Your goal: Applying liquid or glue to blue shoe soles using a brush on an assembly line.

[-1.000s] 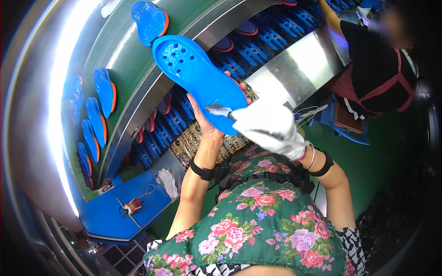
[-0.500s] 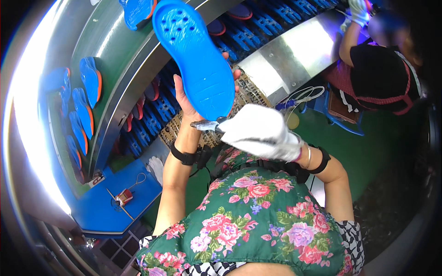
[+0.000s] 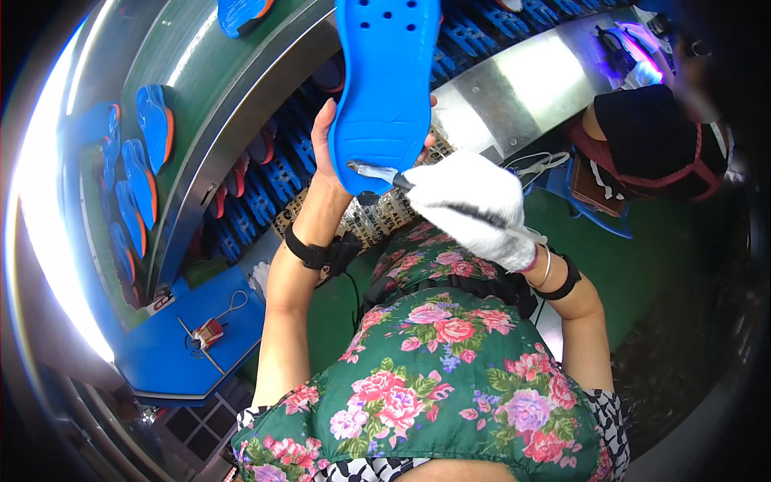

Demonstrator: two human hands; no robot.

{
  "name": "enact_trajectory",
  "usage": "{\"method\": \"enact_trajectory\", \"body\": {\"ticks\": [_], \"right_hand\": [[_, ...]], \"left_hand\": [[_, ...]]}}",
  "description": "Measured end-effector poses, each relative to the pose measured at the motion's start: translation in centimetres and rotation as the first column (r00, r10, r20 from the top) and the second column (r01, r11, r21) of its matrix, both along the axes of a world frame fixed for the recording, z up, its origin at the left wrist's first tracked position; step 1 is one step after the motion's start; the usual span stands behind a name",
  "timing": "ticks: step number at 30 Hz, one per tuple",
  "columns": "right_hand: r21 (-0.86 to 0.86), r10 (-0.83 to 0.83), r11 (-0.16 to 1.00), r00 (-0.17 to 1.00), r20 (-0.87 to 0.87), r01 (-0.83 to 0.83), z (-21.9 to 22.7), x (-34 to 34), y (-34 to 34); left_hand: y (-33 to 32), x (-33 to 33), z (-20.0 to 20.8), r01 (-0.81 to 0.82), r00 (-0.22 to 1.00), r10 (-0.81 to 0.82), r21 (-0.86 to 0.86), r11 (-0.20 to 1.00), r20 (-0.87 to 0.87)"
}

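Note:
My left hand (image 3: 328, 146) holds a blue shoe sole (image 3: 384, 88) from beneath, its thumb along the left edge and fingertips showing at the right edge. Small round holes dot the sole's far end, which is cut off by the top of the view. In a white glove, my right hand (image 3: 474, 205) is closed round a small dark-handled brush (image 3: 377, 171). The brush's pale, wet-looking tip rests on the near, heel end of the sole.
On the left, a green conveyor belt (image 3: 189, 68) carries several blue soles with orange edges (image 3: 154, 127). Beneath its metal edge are racks of blue pieces. A blue table (image 3: 161, 361) bears a red-and-white spool-like item (image 3: 209, 332). At right, a co-worker (image 3: 642, 145) sits by a metal surface (image 3: 514, 92).
The sole has swung upright and shifted right with my left hand. My right hand has moved up, bringing the brush from the heel's near edge onto its surface.

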State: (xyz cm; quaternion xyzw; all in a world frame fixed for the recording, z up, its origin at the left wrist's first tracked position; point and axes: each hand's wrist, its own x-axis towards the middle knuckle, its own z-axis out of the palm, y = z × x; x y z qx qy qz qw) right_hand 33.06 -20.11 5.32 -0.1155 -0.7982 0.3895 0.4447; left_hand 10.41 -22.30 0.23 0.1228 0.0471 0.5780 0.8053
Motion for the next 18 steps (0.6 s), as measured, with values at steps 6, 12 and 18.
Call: {"method": "enact_trajectory", "body": {"ticks": [6, 12, 18], "right_hand": [[0.051, 0.185, 0.981, 0.979, 0.09, -0.19, -0.4, 1.0, -1.8], [0.048, 0.084, 0.995, 0.995, 0.05, -0.087, 0.4, 1.3, 0.2], [-0.009, 0.294, 0.956, 0.954, 0.06, -0.294, -0.2, 1.3, -1.1]], "left_hand": [[0.5, -0.9, 0.4, 0.122, 0.978, -0.123, -0.018, 0.992, -0.17], [0.3, -1.0, 0.7, 0.139, 0.971, -0.138, -0.009, 0.99, -0.193], [0.5, -1.2, 0.5, 0.206, 0.973, -0.21, -0.044, 0.977, -0.099]]}}
